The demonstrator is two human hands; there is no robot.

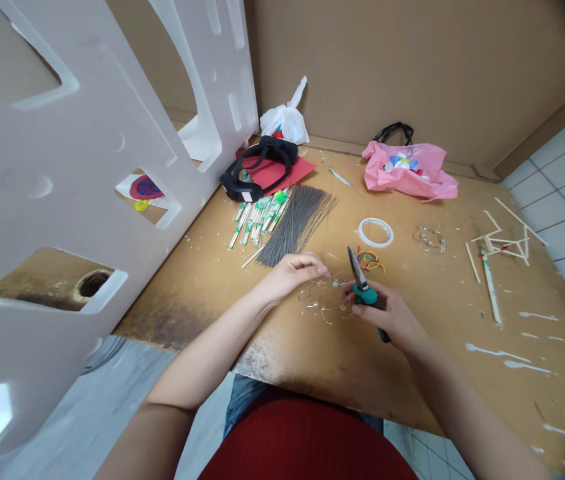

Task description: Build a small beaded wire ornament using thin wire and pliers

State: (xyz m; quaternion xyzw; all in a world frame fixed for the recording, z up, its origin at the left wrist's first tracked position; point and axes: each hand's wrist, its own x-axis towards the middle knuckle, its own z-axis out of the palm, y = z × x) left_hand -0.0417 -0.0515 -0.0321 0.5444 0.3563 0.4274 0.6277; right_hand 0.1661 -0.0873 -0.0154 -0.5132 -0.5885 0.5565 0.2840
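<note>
My right hand (396, 319) is wrapped around pliers (365, 293) with green handles. Their dark jaws point up and away from me. A thin wire strung with small clear beads (316, 304) loops between my two hands just above the table. My left hand (296, 275) is closed, its thumb and fingertips pinched at the wire's far left side. Just beyond the pliers lie several red, yellow and green rubber bands (371, 261). Where the wire meets the right fingers is hard to make out.
Dark wires (296, 223) and wrapped chopsticks (257, 223) lie left, below a black headset strap (232, 181). A tape roll (375, 232), another beaded wire ring (429, 239), a pink bag (407, 175) and a stick frame (505, 247) lie beyond. A white plastic panel (87, 127) stands left.
</note>
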